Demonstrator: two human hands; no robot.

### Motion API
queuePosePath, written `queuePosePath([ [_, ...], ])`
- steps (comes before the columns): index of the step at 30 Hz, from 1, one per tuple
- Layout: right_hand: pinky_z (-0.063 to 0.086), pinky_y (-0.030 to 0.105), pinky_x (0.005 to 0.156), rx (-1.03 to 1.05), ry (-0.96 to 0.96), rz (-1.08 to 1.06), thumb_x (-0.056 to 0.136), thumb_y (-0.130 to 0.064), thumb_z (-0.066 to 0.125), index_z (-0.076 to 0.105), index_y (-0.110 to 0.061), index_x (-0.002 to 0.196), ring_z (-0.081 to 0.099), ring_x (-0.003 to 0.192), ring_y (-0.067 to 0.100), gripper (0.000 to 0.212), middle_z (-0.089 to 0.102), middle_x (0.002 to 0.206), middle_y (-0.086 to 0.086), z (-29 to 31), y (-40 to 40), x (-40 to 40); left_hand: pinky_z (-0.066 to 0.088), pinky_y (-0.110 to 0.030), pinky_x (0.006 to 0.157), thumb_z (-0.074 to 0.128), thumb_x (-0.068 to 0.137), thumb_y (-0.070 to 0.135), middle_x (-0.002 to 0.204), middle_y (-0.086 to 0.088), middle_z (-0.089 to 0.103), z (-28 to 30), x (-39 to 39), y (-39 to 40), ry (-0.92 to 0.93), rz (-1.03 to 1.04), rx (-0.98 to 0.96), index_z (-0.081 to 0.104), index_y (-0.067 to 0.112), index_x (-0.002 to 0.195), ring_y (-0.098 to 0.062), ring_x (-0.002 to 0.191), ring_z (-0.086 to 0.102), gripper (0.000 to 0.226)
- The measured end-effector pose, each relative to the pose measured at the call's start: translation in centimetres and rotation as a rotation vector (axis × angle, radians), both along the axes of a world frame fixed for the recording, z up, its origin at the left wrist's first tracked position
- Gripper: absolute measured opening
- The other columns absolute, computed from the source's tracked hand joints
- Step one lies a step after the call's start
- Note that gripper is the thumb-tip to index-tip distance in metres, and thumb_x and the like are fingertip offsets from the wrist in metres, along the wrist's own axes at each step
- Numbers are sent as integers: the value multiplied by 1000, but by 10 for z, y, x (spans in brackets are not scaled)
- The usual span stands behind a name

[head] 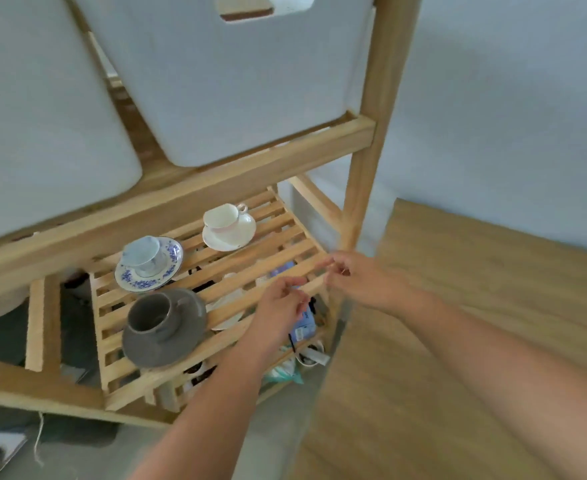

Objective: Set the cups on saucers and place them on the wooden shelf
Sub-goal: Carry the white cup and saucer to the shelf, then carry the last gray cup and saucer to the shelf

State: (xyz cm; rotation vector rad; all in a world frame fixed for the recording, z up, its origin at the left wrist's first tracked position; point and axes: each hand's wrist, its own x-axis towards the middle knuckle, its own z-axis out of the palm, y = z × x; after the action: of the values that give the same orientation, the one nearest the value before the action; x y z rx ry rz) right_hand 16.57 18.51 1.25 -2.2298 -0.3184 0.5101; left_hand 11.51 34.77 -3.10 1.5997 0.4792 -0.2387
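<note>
Left hand fingers curled together, tips near the right front slats of the wooden shelf, clamped on nothing visible. Right hand fingers loosely bunched, just beside the shelf's right edge, also empty as far as visible. Contact with the slats: cannot tell, blurred.

Nearest set: grey cup on grey saucer, front left corner of the shelf, well left of the left hand. Looks like thick stoneware, so probably heavy, rigid, matte grip. Behind it at the left edge: pale cup on blue-patterned saucer. At the back edge toward the right: white cup on white saucer. Both likely thin china: light, glazed, slippery, chip-prone.

Best hold, judging by shape: saucer rim from both sides, thumb steadying the cup; cup sits loose, slides if tilted. Slatted surface means gaps, so keep saucers spanning several slats.

All three sets apart from both hands, none touched.
</note>
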Motion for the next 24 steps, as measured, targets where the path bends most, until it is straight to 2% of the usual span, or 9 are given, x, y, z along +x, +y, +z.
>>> queuePosePath([
  [3,47,33,79,-67,31,41,92,-15,59,63,-19,116,57,84,17,24,68,99,15,20,-68,-35,42,-23,56,48,97,2,77,-8,61,20,-28,-36,-16,-110,-37,63,12,105,-13,60,53,20],
  [5,49,38,81,-99,86,-4,93,-15,59,61,-24,111,56,84,20,21,66,94,13,27,-118,-54,45,-20,57,49,99,5,80,-6,63,30,-46,-61,-30,-182,-32,62,13,107,-12,64,56,18],
  [7,49,36,72,-136,104,-110,93,-14,58,60,-24,110,55,80,22,21,66,91,16,32,-170,-74,46,-17,56,48,100,7,80,-3,64,34,-63,-89,-37,-284,-3,61,12,109,-11,65,57,17],
  [9,43,27,60,-144,93,-245,93,-11,58,62,-13,117,54,75,20,25,66,88,17,37,-220,-97,43,-14,49,46,101,7,79,-3,60,32,-80,-119,-33,-413,2,58,12,109,-9,60,55,15],
  [14,45,24,68,-102,163,-493,94,-12,57,59,-8,123,57,70,14,29,66,89,9,38,-323,-170,37,-15,41,49,98,6,77,-2,61,23,-125,-199,48,-766,61,54,13,110,-2,42,49,15],
  [16,45,19,62,-85,219,-573,96,-13,54,58,-10,121,56,74,16,26,66,98,13,35,-347,-203,39,-17,43,53,97,13,76,-2,66,21,-141,-224,97,-828,93,55,13,114,-5,45,52,17],
  [19,44,10,52,-39,286,-685,97,-13,52,59,-10,119,53,69,11,24,65,97,11,21,-366,-248,41,-22,45,57,94,20,71,-1,68,19,-161,-251,123,-900,160,54,19,118,-12,49,55,24],
  [21,44,16,55,-46,323,-699,97,-14,52,60,-10,119,54,68,12,23,65,94,9,4,-369,-271,44,-24,45,60,93,24,65,-1,67,14,-171,-260,73,-939,252,52,25,121,-14,48,58,28],
  [24,41,20,53,-1,363,-742,98,-11,47,63,-12,112,52,61,12,21,62,81,6,-17,-362,-297,58,-34,61,60,90,36,58,1,70,4,-182,-265,-75,-1009,494,46,39,124,-9,49,64,37],
])
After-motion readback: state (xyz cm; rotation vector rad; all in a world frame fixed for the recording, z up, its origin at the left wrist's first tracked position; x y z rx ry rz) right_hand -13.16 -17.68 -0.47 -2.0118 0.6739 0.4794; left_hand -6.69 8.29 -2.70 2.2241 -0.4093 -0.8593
